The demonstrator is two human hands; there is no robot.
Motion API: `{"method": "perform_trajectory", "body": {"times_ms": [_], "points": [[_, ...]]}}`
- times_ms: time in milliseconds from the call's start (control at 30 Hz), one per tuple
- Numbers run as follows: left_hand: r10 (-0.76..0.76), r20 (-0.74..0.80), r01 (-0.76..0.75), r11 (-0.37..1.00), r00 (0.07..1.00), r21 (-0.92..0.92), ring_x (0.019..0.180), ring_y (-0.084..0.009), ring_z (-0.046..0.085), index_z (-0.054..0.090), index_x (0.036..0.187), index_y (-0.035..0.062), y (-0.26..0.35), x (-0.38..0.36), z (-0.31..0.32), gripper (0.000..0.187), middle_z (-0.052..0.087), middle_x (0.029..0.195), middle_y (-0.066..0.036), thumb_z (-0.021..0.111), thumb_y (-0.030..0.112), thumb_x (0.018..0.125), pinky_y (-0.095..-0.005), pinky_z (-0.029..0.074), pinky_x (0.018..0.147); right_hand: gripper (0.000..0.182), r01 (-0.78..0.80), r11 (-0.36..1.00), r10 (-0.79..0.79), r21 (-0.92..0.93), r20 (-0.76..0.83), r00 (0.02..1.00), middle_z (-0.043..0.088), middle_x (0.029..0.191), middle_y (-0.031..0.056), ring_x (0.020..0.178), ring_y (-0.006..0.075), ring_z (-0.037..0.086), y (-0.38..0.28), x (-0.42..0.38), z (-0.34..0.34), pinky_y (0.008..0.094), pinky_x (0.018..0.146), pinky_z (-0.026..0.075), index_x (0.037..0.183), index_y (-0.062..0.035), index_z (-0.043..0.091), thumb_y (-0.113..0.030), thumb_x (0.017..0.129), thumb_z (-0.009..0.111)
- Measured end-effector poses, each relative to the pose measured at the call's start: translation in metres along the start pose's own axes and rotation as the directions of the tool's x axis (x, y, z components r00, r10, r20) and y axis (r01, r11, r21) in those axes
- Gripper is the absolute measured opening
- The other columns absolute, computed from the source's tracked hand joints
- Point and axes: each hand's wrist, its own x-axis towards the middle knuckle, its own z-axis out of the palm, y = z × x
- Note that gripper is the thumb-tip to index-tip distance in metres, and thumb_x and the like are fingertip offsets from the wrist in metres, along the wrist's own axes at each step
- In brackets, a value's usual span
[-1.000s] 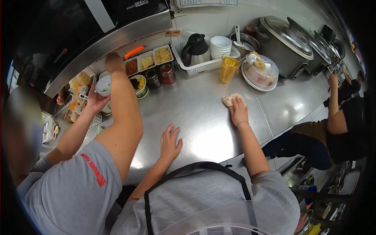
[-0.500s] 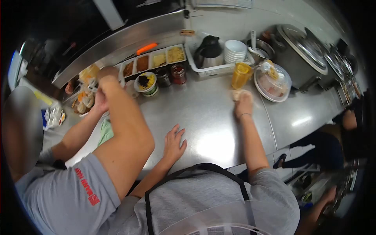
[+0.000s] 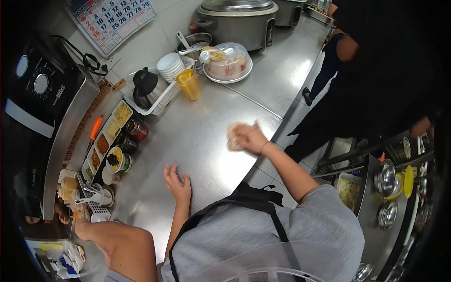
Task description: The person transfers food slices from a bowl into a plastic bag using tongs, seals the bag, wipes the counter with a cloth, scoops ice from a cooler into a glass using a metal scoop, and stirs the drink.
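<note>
My right hand [image 3: 254, 137] is closed around a pale, bunched-up cloth [image 3: 233, 140], slightly blurred, over the front part of the steel counter [image 3: 188, 129]. Fingers apart, my left hand [image 3: 178, 187] holds nothing; it is on or just above the counter, left of the cloth. Farther back stands a glass jug of orange-yellow liquid [image 3: 189, 87]. Behind it is a plate under a clear domed cover [image 3: 229, 66].
At the lower left a co-worker's arm [image 3: 124, 237] reaches toward containers. Along the wall are food trays [image 3: 102, 144], dark jars [image 3: 136, 129] and a white basket [image 3: 162, 101] with a jug and bowls. A person in black [image 3: 357, 89] stands at right, near a rack with metal bowls [image 3: 386, 177].
My view has turned right. My right hand has brought the cloth from beside the jug toward the counter's front edge. My left hand stays open near the counter.
</note>
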Motion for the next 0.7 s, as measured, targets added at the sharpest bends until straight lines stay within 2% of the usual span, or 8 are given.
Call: {"method": "perform_trajectory", "body": {"times_ms": [67,133,167,233,367,433,600,700], "points": [[0.008,-0.006,-0.008,1.000,1.000,-0.030,0.118,-0.0291,0.036,0.046,0.117,0.0061,0.001,-0.002,0.000,0.046,0.026,0.134,-0.014,0.059,0.011,0.074,-0.0451,0.024,0.097,0.035,-0.223,0.975,0.220,0.021,-0.279,0.935,0.048,0.124,0.0021,0.121,0.0181,0.039,0.048,-0.002,-0.008,0.0565,0.103,0.004,0.111,-0.0167,0.056,-0.037,0.083,0.049],[0.036,-0.006,-0.036,0.999,0.999,-0.034,0.116,-0.0290,0.038,0.048,0.114,0.0058,0.001,-0.003,-0.002,0.043,0.027,0.134,-0.014,0.059,0.010,0.073,-0.0446,0.027,0.096,0.045,-0.441,0.897,0.398,-0.035,-0.369,0.840,0.037,0.135,0.0033,0.128,0.0181,0.029,0.070,-0.007,-0.034,0.0545,0.104,0.004,0.125,-0.0195,0.046,-0.042,0.086,0.042],[0.043,-0.003,-0.043,0.998,0.999,-0.035,0.116,-0.0290,0.038,0.048,0.114,0.0058,-0.002,-0.004,-0.003,0.043,0.027,0.134,-0.014,0.059,0.010,0.073,-0.0446,0.027,0.096,0.045,-0.445,0.895,0.402,-0.032,-0.373,0.836,0.037,0.135,0.0033,0.128,0.0181,0.029,0.077,-0.008,-0.042,0.0545,0.104,0.004,0.125,-0.0195,0.046,-0.042,0.086,0.042],[0.050,-0.016,-0.051,0.995,0.999,-0.082,0.115,-0.0298,0.038,0.049,0.113,0.0055,-0.008,-0.006,0.000,0.042,0.028,0.133,-0.015,0.060,0.008,0.072,-0.0435,0.029,0.094,0.056,-0.589,0.801,0.525,-0.106,-0.351,0.776,0.019,0.144,0.0017,0.134,0.0176,0.014,0.086,-0.007,-0.054,0.0529,0.105,0.004,0.135,-0.0210,0.031,-0.049,0.087,0.034],[0.028,0.006,-0.027,0.991,1.000,-0.129,0.115,-0.0309,0.039,0.050,0.112,0.0049,-0.006,-0.006,-0.001,0.041,0.030,0.132,-0.016,0.060,0.007,0.072,-0.0416,0.031,0.093,0.061,-0.649,0.750,0.569,-0.124,-0.380,0.730,0.012,0.146,0.0029,0.135,0.0220,0.007,0.100,0.008,-0.055,0.0537,0.105,0.008,0.137,-0.0252,0.024,-0.057,0.085,0.032],[0.058,-0.029,-0.061,0.992,0.998,-0.108,0.114,-0.0317,0.040,0.052,0.110,0.0045,-0.007,-0.004,-0.001,0.039,0.031,0.131,-0.016,0.060,0.007,0.072,-0.0403,0.032,0.092,0.061,-0.665,0.735,0.576,-0.135,-0.393,0.716,0.011,0.146,0.0029,0.135,0.0225,0.007,0.112,0.017,-0.059,0.0532,0.105,0.008,0.137,-0.0256,0.024,-0.057,0.085,0.032],[0.003,-0.022,-0.005,0.997,1.000,-0.080,0.114,-0.0334,0.039,0.051,0.110,0.0036,0.002,0.000,0.003,0.040,0.031,0.131,-0.018,0.060,0.007,0.071,-0.0406,0.034,0.091,0.062,-0.682,0.720,0.588,-0.126,-0.410,0.697,0.011,0.146,0.0025,0.135,0.0233,0.006,0.165,0.048,-0.096,0.0514,0.106,0.009,0.138,-0.0263,0.023,-0.058,0.085,0.031],[-0.012,-0.098,0.023,0.994,0.995,0.105,0.114,-0.0352,0.039,0.050,0.112,0.0023,0.008,0.003,0.009,0.041,0.032,0.130,-0.021,0.058,0.008,0.073,-0.0408,0.034,0.093,0.061,-0.732,0.676,0.617,-0.086,-0.477,0.626,0.011,0.146,0.0018,0.135,0.0226,0.006,0.221,0.078,-0.130,0.0483,0.107,0.008,0.137,-0.0269,0.024,-0.057,0.085,0.032]]}}
